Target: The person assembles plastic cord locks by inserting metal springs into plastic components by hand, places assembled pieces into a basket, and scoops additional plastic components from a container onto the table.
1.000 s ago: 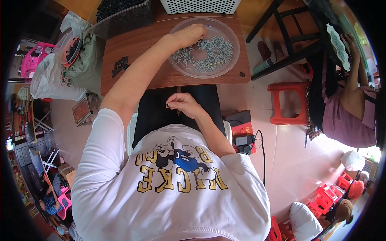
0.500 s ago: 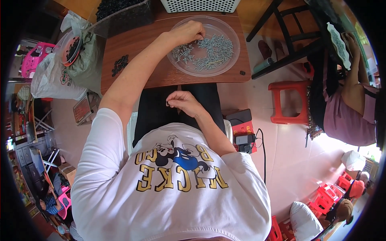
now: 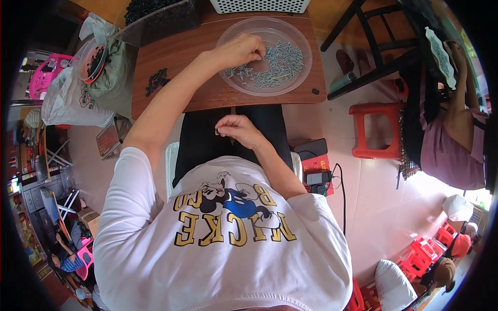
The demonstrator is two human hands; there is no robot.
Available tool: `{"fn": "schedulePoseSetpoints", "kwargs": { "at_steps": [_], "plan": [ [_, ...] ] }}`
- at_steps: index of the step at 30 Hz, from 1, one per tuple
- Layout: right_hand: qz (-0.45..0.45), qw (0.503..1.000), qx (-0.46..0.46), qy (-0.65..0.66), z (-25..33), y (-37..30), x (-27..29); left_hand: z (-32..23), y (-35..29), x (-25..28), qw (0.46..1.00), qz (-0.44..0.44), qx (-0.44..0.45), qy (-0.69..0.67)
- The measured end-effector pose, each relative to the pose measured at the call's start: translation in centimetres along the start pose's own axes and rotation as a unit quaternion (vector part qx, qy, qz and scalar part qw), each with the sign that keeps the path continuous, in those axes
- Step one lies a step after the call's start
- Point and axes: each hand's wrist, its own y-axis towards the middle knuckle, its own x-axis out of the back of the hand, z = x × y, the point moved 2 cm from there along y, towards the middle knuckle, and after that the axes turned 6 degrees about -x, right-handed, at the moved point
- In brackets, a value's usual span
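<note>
My left hand [image 3: 243, 51] reaches over the round clear plastic tray [image 3: 307, 70], its fingertips pinched together above the screws. Whether a screw is between those fingers is too small to tell. Many small grey-blue screws [image 3: 282, 65] lie loose in the tray, most thickly on its right side. Closer to me, above my lap, my right hand [image 3: 241, 130] is closed in a pinch on a small dark piece [image 3: 217, 132], mostly hidden by the fingers.
Several small black pieces [image 3: 157, 82] lie on the brown table [image 3: 181, 57], and one black piece [image 3: 315, 91] near its right edge. A clear bin [image 3: 171, 23] of black parts and a white perforated basket [image 3: 259, 6] stand behind. A red stool [image 3: 376, 129] and another person [image 3: 451, 140] are at right.
My left hand has shifted slightly toward me and to the right over the tray, fingers still pinched. My right hand stays almost where it was.
</note>
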Motion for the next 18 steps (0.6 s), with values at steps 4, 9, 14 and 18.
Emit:
{"fn": "schedulePoseSetpoints", "kwargs": {
  "at_steps": [4,9,14,18],
  "plan": [
    [0.002,1.000,0.004,0.005,-0.1,0.0,0.1,-0.5,-0.4,-0.2,0.999,-0.012,-0.009,0.043],
    [-0.001,1.000,0.004,-0.001,0.0,-0.2,0.0,0.4,-1.4,0.1,0.997,-0.019,0.042,0.058],
    [-0.003,1.000,0.009,-0.003,0.0,-0.2,0.0,-0.1,-1.2,0.0,0.998,-0.031,0.028,0.051],
    [-0.001,1.000,0.010,-0.006,0.0,-0.1,0.0,-0.5,-0.6,-0.3,0.998,-0.033,0.005,0.044]
  ]
}}
